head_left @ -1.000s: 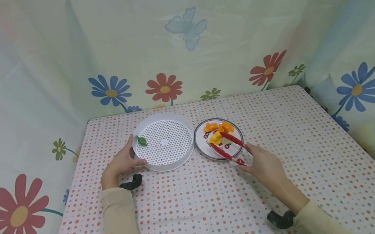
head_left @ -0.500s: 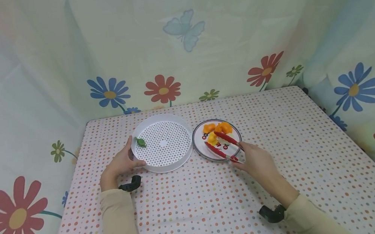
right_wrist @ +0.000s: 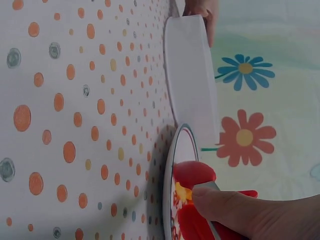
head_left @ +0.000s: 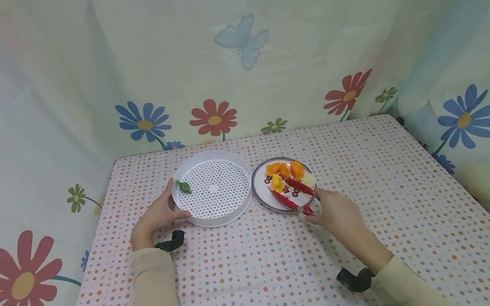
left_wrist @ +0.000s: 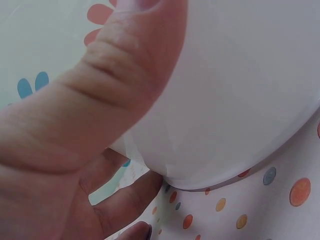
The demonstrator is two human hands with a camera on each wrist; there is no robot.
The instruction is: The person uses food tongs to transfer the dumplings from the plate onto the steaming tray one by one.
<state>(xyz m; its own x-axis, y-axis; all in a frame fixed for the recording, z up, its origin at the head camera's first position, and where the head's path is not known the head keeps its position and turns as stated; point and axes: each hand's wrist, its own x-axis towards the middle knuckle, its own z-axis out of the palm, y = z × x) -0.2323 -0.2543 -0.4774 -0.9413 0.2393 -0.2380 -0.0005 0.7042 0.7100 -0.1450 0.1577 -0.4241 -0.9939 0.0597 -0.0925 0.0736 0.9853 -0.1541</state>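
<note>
In the head view, my left hand (head_left: pixel 158 213) holds a round white sieve (head_left: pixel 243 207) by its left side. My thumb lies on its near wall and the fingers bend around the side, as the left wrist view also shows. A small green lumpy piece (head_left: pixel 184 187) lies inside at the left. My right hand (head_left: pixel 339 215) grips red-tipped metal tongs (head_left: pixel 284 201) low over a plate (head_left: pixel 263 198). The tongs' tips stand apart beside a yellow lumpy piece (head_left: pixel 277 183); contact is unclear. Orange pieces (head_left: pixel 297 170) lie behind, and a pale piece (head_left: pixel 308 180) is at the plate's right.
A dotted cloth covers the table (head_left: pixel 239 281). The sieve and plate stand close side by side. Behind and at both sides hangs a flowered curtain (head_left: pixel 289 60). Black wrist mounts (head_left: pixel 354 280) sit on both arms.
My right hand and the tongs have shifted slightly nearer and lower; the yellow piece now sits at the tips. A pale piece shows at the plate's right. The left hand keeps its place.
</note>
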